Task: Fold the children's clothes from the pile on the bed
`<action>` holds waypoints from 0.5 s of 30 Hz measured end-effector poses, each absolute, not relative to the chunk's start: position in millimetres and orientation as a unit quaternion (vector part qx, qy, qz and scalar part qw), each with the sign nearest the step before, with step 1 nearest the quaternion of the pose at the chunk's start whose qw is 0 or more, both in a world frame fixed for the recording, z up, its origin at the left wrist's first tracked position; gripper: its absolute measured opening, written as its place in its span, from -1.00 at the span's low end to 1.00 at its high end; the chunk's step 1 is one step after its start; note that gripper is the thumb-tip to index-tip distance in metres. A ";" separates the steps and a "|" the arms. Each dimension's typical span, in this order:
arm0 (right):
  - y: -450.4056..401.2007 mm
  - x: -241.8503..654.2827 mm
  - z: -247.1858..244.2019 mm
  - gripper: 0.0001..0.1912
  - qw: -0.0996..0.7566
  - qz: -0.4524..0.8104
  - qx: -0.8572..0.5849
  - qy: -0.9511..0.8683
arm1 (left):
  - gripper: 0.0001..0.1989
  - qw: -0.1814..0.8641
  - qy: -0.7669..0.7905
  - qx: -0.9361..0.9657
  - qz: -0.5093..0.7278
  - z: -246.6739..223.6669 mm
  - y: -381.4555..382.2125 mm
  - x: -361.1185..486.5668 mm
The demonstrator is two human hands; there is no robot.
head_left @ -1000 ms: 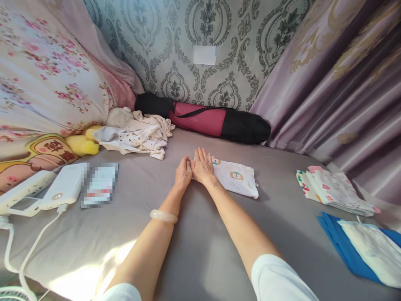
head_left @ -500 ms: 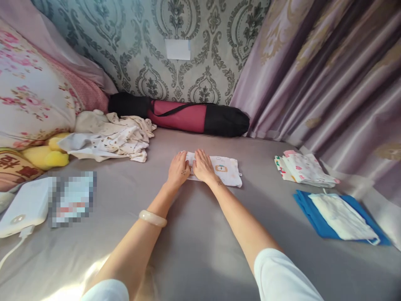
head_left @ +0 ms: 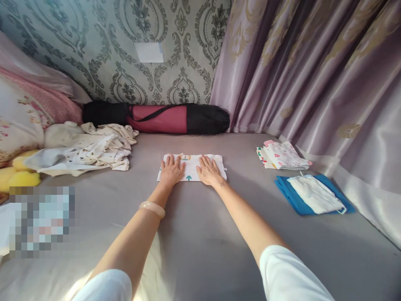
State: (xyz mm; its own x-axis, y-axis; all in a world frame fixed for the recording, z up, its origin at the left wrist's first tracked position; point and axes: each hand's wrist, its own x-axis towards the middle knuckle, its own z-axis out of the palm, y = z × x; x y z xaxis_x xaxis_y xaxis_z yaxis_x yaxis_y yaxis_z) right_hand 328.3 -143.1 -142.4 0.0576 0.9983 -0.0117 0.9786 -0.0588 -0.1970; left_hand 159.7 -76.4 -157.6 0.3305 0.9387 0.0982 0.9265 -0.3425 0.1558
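Note:
A white printed cloth (head_left: 190, 169), folded into a flat rectangle, lies on the grey bed sheet (head_left: 200, 225) in front of me. My left hand (head_left: 172, 170) rests palm down on its left part, fingers spread. On its right part my right hand (head_left: 209, 169) lies flat, with the fingers stretched forward. Between the two hands the cloth's orange and green print shows. A small tag sticks out at its right edge. Neither hand grips anything.
At the right are folded printed cloths (head_left: 286, 155) and a white cloth item (head_left: 315, 194) on a blue folded cloth (head_left: 283, 186). Crumpled clothes (head_left: 106, 148) lie left. A red and black long bag (head_left: 159, 119) lies along the wall. A blurred-out item (head_left: 50, 217) is at lower left.
My hands have moved apart, the left one now over the cloth's left part and the right one farther right. The cloth shows a different print. The view has turned slightly right.

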 end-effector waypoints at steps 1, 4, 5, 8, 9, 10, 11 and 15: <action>-146.5 334.9 -141.2 -0.36 0.065 0.072 -0.730 -0.677 | -0.38 0.037 0.572 0.815 0.086 -157.1 -76.8 160.2; -155.3 352.6 -135.9 -0.36 0.055 0.081 -0.751 -0.653 | -0.37 0.043 0.572 0.815 0.080 -154.9 -77.6 161.1; -157.4 357.1 -134.1 -0.36 0.050 0.087 -0.757 -0.646 | -0.37 0.045 0.571 0.816 0.073 -154.0 -77.8 161.2; -160.9 364.7 -131.3 -0.35 0.061 0.080 -0.775 -0.624 | -0.36 0.021 0.563 0.824 0.067 -152.5 -78.1 160.8; -161.1 365.6 -131.5 -0.35 0.072 0.070 -0.781 -0.616 | -0.35 0.006 0.562 0.824 0.073 -152.5 -77.9 160.4; -160.9 366.1 -132.0 -0.35 0.082 0.066 -0.787 -0.608 | -0.34 -0.004 0.563 0.823 0.079 -152.6 -77.4 159.6; -160.4 366.7 -132.5 -0.35 0.087 0.072 -0.791 -0.602 | -0.33 -0.005 0.564 0.822 0.079 -152.7 -76.5 158.7; -155.4 375.0 -128.3 -0.38 0.116 0.147 -0.793 -0.580 | -0.30 0.070 0.563 0.823 0.036 -147.7 -70.9 154.4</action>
